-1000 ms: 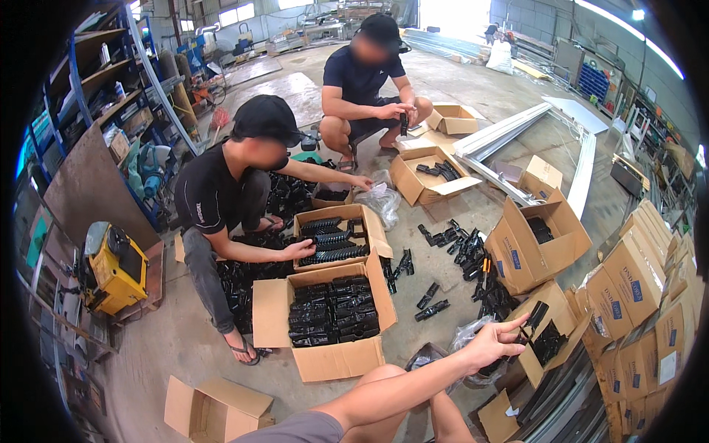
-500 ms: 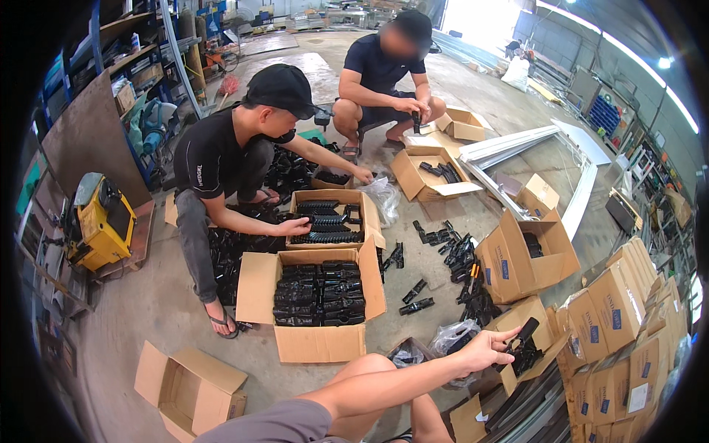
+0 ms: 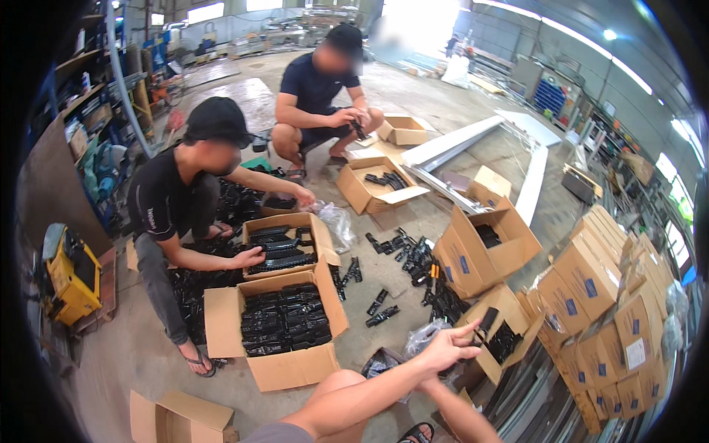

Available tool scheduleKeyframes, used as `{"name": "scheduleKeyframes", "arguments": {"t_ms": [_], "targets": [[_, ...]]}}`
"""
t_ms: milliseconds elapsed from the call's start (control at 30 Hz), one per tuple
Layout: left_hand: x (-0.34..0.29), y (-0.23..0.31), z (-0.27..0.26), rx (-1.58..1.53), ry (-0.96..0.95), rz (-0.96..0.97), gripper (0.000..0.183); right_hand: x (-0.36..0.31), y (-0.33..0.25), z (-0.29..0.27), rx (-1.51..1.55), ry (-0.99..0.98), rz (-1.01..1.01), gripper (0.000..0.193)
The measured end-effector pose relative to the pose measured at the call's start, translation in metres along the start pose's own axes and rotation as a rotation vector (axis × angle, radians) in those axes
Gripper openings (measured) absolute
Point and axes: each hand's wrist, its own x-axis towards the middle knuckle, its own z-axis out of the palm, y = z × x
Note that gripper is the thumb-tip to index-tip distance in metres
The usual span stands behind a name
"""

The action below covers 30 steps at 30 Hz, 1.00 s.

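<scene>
My left hand point(image 3: 447, 350) reaches out to the right over a carton. It grips a black tubular plastic part point(image 3: 487, 320), which sticks up beyond the fingertips. Below it stands the open carton point(image 3: 493, 362), with more black parts point(image 3: 505, 341) inside. My right hand point(image 3: 426, 382) comes up from the lower right and passes under my left wrist, so its fingers are hidden. Beside it are a clear plastic bag point(image 3: 427, 336) and a small open box point(image 3: 378, 363) lined with plastic. A pile of loose black parts point(image 3: 428, 277) lies on the floor just ahead.
A co-worker at left squats by two cartons point(image 3: 284, 373) packed with black parts. Another squats farther back near an open carton point(image 3: 362, 193). Stacked cartons point(image 3: 583, 288) rise at right above long metal bars point(image 3: 543, 402). A white frame point(image 3: 461, 148) lies beyond; an empty carton point(image 3: 192, 417) stands lower left.
The view has swung right, so the scene sits farther left. My right forearm has come into view beneath my left one. My left hand still has the black part above the carton.
</scene>
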Motion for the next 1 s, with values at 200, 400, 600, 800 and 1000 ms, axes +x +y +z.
{"name": "scheduleKeyframes", "arguments": {"t_ms": [200, 400, 600, 800, 1000], "targets": [[-0.01, 0.0, -0.004, -0.223, -0.035, -0.02, 0.077, -0.086, -0.056, -0.164, 1.101, 0.43, -0.018, 0.028], [-0.025, 0.007, 0.004, -0.118, -0.085, -0.059, 0.077, -0.143, -0.099, -0.214, 1.152, 0.858, -0.011, 0.019], [-0.032, 0.01, 0.019, -0.138, -0.123, -0.089, 0.079, -0.165, -0.126, -0.222, 1.012, 1.096, -0.06, 0.019], [-0.031, 0.008, 0.025, -0.116, -0.102, -0.086, 0.078, -0.167, -0.12, -0.222, 0.848, 1.154, -0.073, 0.015], [-0.028, 0.001, 0.027, -0.089, -0.105, -0.076, 0.078, -0.168, -0.116, -0.217, 0.862, 1.169, -0.057, 0.016]]}}
